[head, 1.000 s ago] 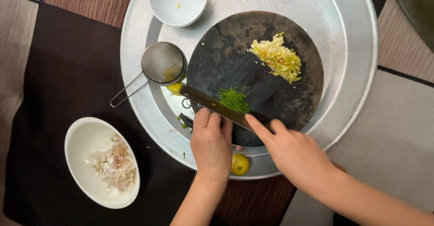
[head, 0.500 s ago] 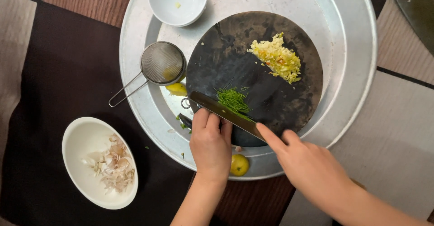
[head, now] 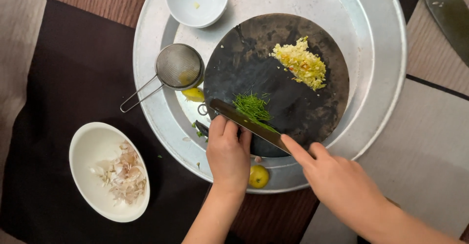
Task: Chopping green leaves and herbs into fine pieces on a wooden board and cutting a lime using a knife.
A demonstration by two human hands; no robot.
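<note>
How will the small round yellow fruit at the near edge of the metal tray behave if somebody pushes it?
The small round yellow fruit looks round and smooth, so it would probably roll. It sits free on the sloped rim of the round metal tray, so it may roll inward. It seems small, likely light.

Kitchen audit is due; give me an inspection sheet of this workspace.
Surface: round dark chopping board on a large metal tray.
Job's things: knife beside chopped green herbs; yellow minced pile.
Clutter: strainer, small white bowl, oval bowl of peels, yellow fruit pieces.
Hands: left hand at the blade; right hand grips the handle.
Cables: nothing seen.
Surroundings: dark mat.
</note>
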